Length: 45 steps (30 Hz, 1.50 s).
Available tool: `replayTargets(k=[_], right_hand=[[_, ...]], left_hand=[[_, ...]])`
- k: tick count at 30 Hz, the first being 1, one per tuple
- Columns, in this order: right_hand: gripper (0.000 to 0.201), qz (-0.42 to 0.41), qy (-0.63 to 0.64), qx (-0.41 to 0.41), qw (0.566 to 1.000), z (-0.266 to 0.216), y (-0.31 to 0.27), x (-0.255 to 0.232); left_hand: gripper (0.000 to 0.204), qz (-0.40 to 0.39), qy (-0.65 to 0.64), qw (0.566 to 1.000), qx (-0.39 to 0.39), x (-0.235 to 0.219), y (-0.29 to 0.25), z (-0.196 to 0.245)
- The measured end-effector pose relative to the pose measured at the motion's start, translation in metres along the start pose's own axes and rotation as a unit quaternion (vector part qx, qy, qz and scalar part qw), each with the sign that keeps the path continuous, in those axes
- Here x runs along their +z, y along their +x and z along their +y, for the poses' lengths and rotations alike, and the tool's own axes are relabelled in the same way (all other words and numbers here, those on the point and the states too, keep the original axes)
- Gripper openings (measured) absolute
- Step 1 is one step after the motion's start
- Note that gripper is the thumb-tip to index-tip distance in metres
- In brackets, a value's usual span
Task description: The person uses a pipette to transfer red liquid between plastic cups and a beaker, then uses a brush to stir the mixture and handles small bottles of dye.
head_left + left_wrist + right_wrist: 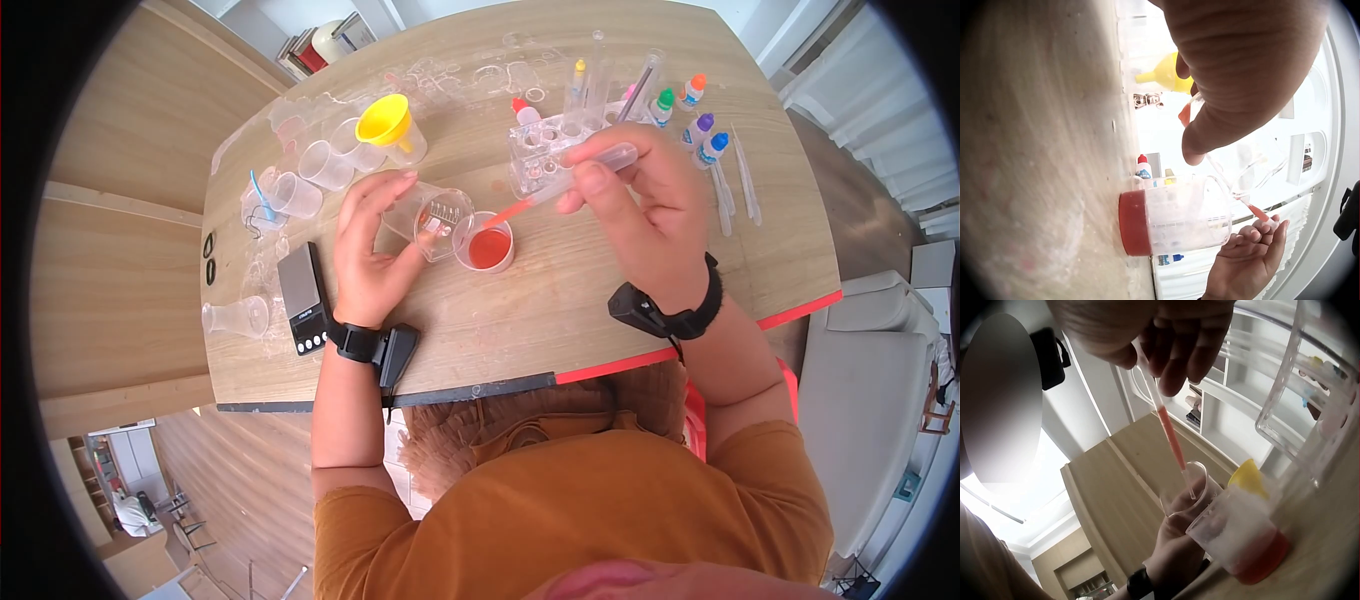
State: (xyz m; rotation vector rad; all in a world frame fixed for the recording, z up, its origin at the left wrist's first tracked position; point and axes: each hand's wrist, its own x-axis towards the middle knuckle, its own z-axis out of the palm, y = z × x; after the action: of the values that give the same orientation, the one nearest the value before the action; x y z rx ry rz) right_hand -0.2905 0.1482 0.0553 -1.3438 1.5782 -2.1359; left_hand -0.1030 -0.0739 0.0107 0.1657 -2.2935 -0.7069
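My left hand [368,240] grips a clear graduated beaker [440,222], tilted with its mouth toward the right. Between the thumb and fingers of my right hand [652,215] is a plastic dropper [560,187] with red liquid in its stem. The dropper slants down to the left, and in the right wrist view its tip overlaps the mouth of the beaker. Just beside the beaker stands a clear plastic cup [490,249], upright on the table, with red liquid in its bottom part. The same cup [1185,215] shows side-on in the left wrist view.
A clear rack [528,160] with test tubes stands behind my right hand, with several dropper bottles [697,130] around it. To the left are plastic cups [325,165], a yellow funnel [385,120] in a cup, a black scale [303,295] and a conical flask [238,318].
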Motion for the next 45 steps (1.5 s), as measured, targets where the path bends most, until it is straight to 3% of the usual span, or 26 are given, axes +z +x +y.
replayTargets(k=[12, 28, 31, 34, 40, 45], right_hand=[[0.013, -0.061, -0.138, -0.092, 0.984, 0.000, 0.003, 0.000], [0.018, -0.059, -0.141, -0.058, 0.987, 0.008, -0.003, 0.004], [0.016, -0.081, -0.149, -0.095, 0.981, 0.004, -0.001, 0.000], [0.012, -0.069, -0.085, -0.090, 0.990, 0.002, -0.001, -0.002], [0.013, -0.001, 0.046, 0.009, 0.999, -0.002, -0.005, 0.000], [0.022, -0.134, -0.136, -0.108, 0.976, -0.001, 0.001, 0.000]], left_hand=[[0.063, 0.003, 0.003, 1.000, -0.012, -0.001, 0.000, 0.001], [0.064, 0.000, 0.006, 1.000, -0.005, -0.001, 0.000, 0.000], [0.064, 0.001, 0.005, 1.000, -0.008, 0.000, 0.000, 0.000], [0.063, 0.002, 0.002, 1.000, -0.011, -0.001, 0.000, 0.001], [0.064, 0.003, -0.001, 1.000, -0.005, -0.001, 0.000, 0.002], [0.063, 0.004, -0.001, 1.000, 0.003, -0.001, 0.001, 0.001]])
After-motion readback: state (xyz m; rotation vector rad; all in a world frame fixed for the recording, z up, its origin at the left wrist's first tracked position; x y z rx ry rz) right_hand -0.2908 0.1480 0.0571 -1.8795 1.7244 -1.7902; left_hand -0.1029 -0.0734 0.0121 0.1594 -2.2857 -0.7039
